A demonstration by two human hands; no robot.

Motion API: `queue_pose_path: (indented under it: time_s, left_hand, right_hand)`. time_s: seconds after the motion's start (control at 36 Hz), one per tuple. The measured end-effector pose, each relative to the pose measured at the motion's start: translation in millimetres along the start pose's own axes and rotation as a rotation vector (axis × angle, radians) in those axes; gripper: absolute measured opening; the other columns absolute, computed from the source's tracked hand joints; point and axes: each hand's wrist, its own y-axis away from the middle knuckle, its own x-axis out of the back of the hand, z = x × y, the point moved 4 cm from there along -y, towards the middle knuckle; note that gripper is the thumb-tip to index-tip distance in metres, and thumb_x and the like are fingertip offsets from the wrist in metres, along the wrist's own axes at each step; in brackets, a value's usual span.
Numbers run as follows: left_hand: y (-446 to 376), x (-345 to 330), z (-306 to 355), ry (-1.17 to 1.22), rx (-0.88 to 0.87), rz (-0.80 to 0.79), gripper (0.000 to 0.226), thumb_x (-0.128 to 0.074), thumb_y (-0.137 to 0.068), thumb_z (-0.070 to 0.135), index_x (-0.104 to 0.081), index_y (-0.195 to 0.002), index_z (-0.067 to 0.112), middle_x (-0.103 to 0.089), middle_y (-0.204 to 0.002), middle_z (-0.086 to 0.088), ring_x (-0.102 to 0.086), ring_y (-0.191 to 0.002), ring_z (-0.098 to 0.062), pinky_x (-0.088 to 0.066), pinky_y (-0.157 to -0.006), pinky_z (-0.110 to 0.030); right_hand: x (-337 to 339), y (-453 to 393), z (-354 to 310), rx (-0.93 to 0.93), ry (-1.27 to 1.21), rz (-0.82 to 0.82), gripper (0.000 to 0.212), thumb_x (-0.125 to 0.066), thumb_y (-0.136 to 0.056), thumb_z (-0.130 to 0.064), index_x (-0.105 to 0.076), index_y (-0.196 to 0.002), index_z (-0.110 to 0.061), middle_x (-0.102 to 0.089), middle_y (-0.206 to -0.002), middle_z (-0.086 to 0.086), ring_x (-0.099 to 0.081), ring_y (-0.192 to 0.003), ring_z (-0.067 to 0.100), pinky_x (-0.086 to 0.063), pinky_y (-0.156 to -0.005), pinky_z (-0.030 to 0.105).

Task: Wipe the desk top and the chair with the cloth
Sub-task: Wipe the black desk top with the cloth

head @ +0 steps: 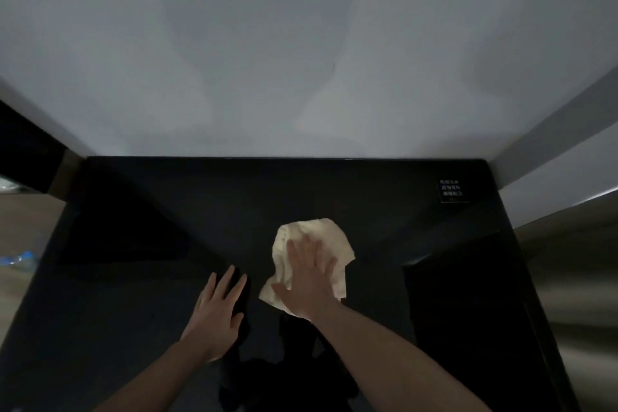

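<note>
Pressing flat, fingers spread, the right hand (pixel 309 273) is pinning a crumpled cream-yellow cloth (pixel 312 252) against the dark matte desk top (pixel 167 227); no clench, just an open palm bearing down on the fabric. Left hand (pixel 219 306) is lying open and empty on the bare surface just beside it, palm down, apparently bracing.

Cloth is sitting right of centre, nearer the front edge than the back edge where the pale wall (pixel 301 43) is rising. Its long axis is running roughly front to back, with fabric spilling out ahead of the fingertips and past the thumb.

Directly under the palm, the cloth needs no reach. Unwiped-looking surface is spreading mostly toward the left edge and far corners. A small dark label with white lettering (pixel 452 191) is occupying the back right corner. Chair: dark shapes below the front edge, too dim to identify.
</note>
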Motion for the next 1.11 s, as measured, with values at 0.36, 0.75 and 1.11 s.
queue_pose_path:
  time_s: [0.36, 0.75, 1.11]
  left_hand:
    - [-9, -14, 51, -0.017, -0.022, -0.047, 0.076, -0.048, -0.102, 0.032, -0.001, -0.161, 0.033, 0.022, -0.166, 0.007, 0.021, -0.153, -0.028, -0.006, -0.126, -0.046]
    - [-36, -75, 233, -0.113, -0.052, -0.068, 0.080, -0.042, -0.101, 0.053, 0.010, -0.160, 0.035, 0.031, -0.164, 0.004, 0.031, -0.149, -0.030, 0.004, -0.123, -0.054]
    - [-59, -112, 370, -0.149, -0.020, -0.133, 0.092, -0.050, -0.099, 0.053, 0.018, -0.158, 0.035, 0.037, -0.161, 0.001, 0.031, -0.147, -0.038, 0.002, -0.121, -0.063]
  right_hand:
    - [-13, -5, 50, 0.010, 0.095, -0.041, 0.087, -0.034, -0.101, -0.059, 0.036, -0.148, -0.038, 0.051, -0.152, 0.000, 0.045, -0.139, 0.037, 0.017, -0.113, 0.070]
    - [37, 37, 267, 0.002, 0.056, -0.006, 0.084, -0.027, -0.102, -0.061, 0.040, -0.146, -0.037, 0.048, -0.154, -0.007, 0.046, -0.140, 0.028, 0.020, -0.117, 0.062]
    - [79, 67, 475, -0.124, 0.182, 0.051, 0.084, -0.017, -0.094, -0.065, -0.004, -0.163, -0.019, -0.007, -0.169, 0.010, -0.008, -0.154, 0.039, -0.017, -0.114, 0.070]
